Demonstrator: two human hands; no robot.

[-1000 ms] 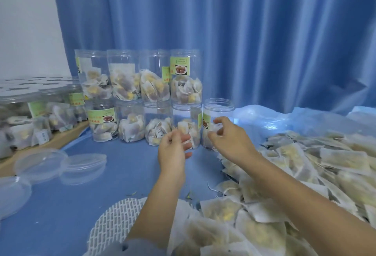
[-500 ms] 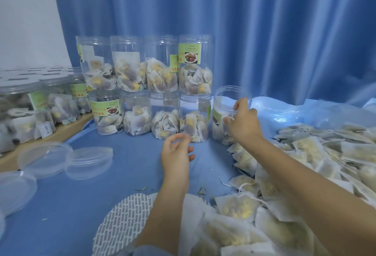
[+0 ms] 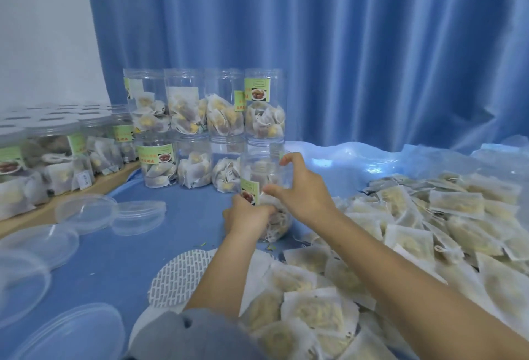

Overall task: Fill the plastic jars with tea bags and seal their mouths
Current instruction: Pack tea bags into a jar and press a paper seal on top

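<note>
Hands [image 3: 282, 200] grasp jar [image 3: 264, 176]; stacked jars [image 3: 206, 127] behind, lids [image 3: 86, 213] left.

Both hands grip a clear jar [image 3: 264, 187] on the blue cloth [image 3: 114, 259]; left hand [image 3: 247, 216] low, right hand [image 3: 303, 190] higher.

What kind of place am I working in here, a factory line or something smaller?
Probably a small hand-packing setup, not a factory line: stacked filled jars before a blue curtain, a loose heap of tea bags on a plastic sheet, and spare clear lids lying on the blue cloth.
</note>
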